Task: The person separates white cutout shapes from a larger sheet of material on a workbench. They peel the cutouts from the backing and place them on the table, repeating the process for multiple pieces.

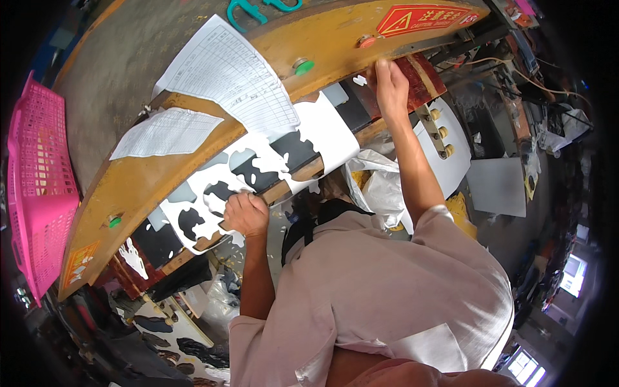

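Note:
A white sheet [335, 129] full of cut-out holes lies across the dark work surface under a yellow machine beam [213, 155]. My left hand [246, 214] is closed at the sheet's near edge, knuckles up, with the fingers curled over the material. Farther right, my right hand [391, 84] is closed close under the beam's lower edge, just below a red button [366, 42]. The beam and the hand itself hide whatever its fingers hold, if anything. Between the hands, a green button [304, 67] sits on the beam's face.
Written paper sheets [229, 74] hang over the beam. A pink plastic basket [44, 187] stands at the far left. Teal handles [264, 9] lie on top. A white plastic bag [380, 184] is by my right arm, with a grey-white board [496, 186] beyond. White scraps [132, 258] lie at the left.

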The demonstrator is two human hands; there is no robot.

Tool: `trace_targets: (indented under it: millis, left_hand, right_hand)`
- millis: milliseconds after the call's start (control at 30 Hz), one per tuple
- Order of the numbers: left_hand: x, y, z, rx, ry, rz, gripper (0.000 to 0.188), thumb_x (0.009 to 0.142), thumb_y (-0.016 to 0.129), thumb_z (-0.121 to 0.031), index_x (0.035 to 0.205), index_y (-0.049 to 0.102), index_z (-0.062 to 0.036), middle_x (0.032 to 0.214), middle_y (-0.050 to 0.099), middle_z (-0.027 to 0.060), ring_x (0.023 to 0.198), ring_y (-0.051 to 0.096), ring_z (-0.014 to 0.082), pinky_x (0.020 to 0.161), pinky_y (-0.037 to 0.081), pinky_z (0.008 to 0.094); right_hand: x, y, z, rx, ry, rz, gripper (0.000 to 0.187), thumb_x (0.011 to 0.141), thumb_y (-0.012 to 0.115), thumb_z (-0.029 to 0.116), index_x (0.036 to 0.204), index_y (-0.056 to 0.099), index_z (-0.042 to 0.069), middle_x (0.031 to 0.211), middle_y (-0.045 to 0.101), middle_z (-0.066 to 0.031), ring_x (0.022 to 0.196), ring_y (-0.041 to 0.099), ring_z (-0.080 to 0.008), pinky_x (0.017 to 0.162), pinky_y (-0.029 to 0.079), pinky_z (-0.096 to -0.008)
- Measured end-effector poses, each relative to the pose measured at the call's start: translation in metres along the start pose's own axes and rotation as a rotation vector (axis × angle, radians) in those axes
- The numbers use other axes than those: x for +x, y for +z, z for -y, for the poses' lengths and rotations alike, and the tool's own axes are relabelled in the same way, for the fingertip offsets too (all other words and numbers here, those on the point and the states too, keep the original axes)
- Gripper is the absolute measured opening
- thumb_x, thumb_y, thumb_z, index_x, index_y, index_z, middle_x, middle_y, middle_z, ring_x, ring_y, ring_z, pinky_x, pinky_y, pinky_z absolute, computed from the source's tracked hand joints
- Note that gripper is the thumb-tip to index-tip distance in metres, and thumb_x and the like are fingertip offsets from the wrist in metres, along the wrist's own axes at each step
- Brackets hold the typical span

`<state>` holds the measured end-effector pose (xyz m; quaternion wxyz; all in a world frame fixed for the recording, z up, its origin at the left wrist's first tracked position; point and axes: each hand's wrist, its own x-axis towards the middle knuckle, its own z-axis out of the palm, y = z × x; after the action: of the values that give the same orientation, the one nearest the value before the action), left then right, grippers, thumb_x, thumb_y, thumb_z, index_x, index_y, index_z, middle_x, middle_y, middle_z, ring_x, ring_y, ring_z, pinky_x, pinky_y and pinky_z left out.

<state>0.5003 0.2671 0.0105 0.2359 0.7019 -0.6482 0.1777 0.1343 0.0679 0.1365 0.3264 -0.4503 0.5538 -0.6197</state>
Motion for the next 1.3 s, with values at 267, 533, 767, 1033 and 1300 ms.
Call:
trace_targets:
  millis: [267,533,767,1033,1300]
  left_hand:
    - [-0.003,0.008,0.004,-0.005,-0.055,-0.024,0.021,0.094,0.060,-0.027,0.098,0.075,-0.0110,0.092,0.065,0.0099,0.090,0.063,0.0349,0.080,0.048,0.0511]
    - [-0.014,0.008,0.003,-0.043,0.007,0.032,0.023,0.098,0.060,-0.027,0.103,0.074,-0.0093,0.101,0.066,0.0128,0.104,0.061,0.0354,0.092,0.045,0.0520]
    - [-0.016,0.015,-0.003,-0.032,0.013,-0.020,0.018,0.095,0.063,-0.025,0.096,0.072,-0.0086,0.097,0.064,0.0110,0.096,0.061,0.0348,0.088,0.045,0.0504]
    - [-0.007,0.008,0.000,-0.005,0.096,-0.025,0.020,0.097,0.059,-0.024,0.095,0.072,-0.0081,0.089,0.067,0.0158,0.084,0.064,0.0407,0.072,0.047,0.0560]
    - [-0.015,0.010,-0.004,0.006,0.029,0.030,0.022,0.096,0.059,-0.026,0.098,0.069,-0.0072,0.096,0.064,0.0132,0.092,0.062,0.0383,0.078,0.047,0.0524]
  right_hand:
    - [-0.006,-0.015,-0.031,-0.131,-0.157,0.178,0.047,0.110,0.053,0.039,0.087,0.064,-0.001,0.078,0.065,-0.0064,0.075,0.059,-0.0153,0.073,0.050,-0.0349]
    - [-0.095,-0.055,-0.090,-0.475,-0.337,0.229,0.032,0.102,0.067,0.030,0.099,0.076,-0.001,0.098,0.074,-0.0250,0.092,0.073,-0.0382,0.084,0.056,-0.0458]
    - [0.006,-0.049,0.037,-0.190,-0.574,-0.119,0.041,0.097,0.075,0.030,0.121,0.066,-0.003,0.108,0.078,-0.0158,0.102,0.076,-0.0276,0.090,0.059,-0.0397]
    - [0.035,-0.013,0.071,-0.184,-0.102,-0.080,0.060,0.084,0.076,0.038,0.125,0.058,-0.001,0.104,0.076,-0.0217,0.099,0.075,-0.0365,0.093,0.057,-0.0435]
    - [0.052,-0.003,0.077,0.211,0.166,-0.032,0.029,0.091,0.071,0.028,0.097,0.067,0.000,0.084,0.073,-0.0099,0.077,0.075,-0.0232,0.071,0.065,-0.0381]
